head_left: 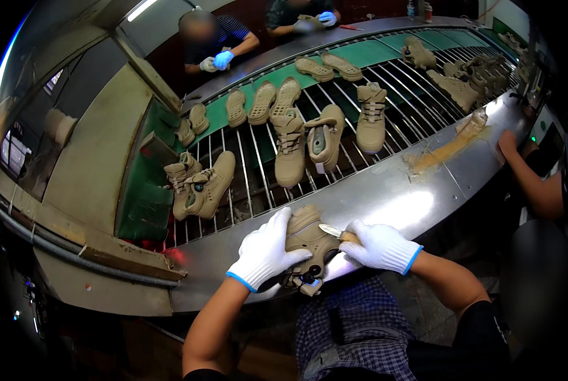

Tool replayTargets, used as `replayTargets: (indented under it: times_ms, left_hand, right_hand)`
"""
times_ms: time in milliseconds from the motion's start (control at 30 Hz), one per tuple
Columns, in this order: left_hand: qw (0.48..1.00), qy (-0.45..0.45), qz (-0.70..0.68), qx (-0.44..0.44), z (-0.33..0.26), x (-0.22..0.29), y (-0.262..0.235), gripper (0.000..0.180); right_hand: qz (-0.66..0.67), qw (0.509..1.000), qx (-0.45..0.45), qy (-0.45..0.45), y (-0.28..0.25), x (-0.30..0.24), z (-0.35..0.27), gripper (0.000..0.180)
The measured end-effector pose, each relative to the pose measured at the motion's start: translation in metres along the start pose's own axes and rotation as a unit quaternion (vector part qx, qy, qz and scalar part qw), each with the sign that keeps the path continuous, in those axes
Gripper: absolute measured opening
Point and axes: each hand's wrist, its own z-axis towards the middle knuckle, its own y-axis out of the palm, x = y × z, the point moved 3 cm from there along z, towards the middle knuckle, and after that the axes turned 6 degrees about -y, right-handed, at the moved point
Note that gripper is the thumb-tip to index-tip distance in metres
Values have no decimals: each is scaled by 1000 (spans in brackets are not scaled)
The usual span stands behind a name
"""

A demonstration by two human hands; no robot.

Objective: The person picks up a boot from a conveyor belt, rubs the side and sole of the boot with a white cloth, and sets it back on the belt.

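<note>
Over the metal edge of the conveyor, my left hand (268,249), in a white glove with a blue cuff, is closed round a tan shoe (309,233). The shoe's laces and dark fittings hang toward me. A short knife (342,233) with a pointed blade and a wooden handle is gripped in my gloved right hand (380,244). Its blade points left, at the side of the shoe; whether it touches cannot be made out. Beyond my hands, a tan shoe (289,155) stands on the bars beside another shoe (325,143) lying tilted.
A barred conveyor (385,120) carries several tan shoes and loose soles (262,103) on its green strip. A pair of shoes (198,184) lies at left near a green flap (145,206). Yellowed tape (446,151) covers part of the metal ledge. Co-workers (217,41) stand across; another person's arm (532,184) is at right.
</note>
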Motion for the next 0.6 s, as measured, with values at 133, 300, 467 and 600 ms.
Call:
replayTargets:
  times_ms: [133, 300, 467, 600]
  left_hand:
    - [994, -63, -43, -75, 25, 13, 3, 112]
    - [995, -50, -65, -48, 27, 7, 9, 101]
    - [998, -21, -53, -8, 21, -5, 19, 91]
    - [997, -47, -47, -31, 14, 3, 11, 95]
  right_hand:
    - [38, 999, 17, 3, 16, 5, 13, 51]
    - [13, 1000, -14, -10, 23, -35, 32, 49]
    - [146, 989, -2, 18, 41, -35, 35, 56]
    - [108, 991, 57, 60, 49, -8, 25, 61]
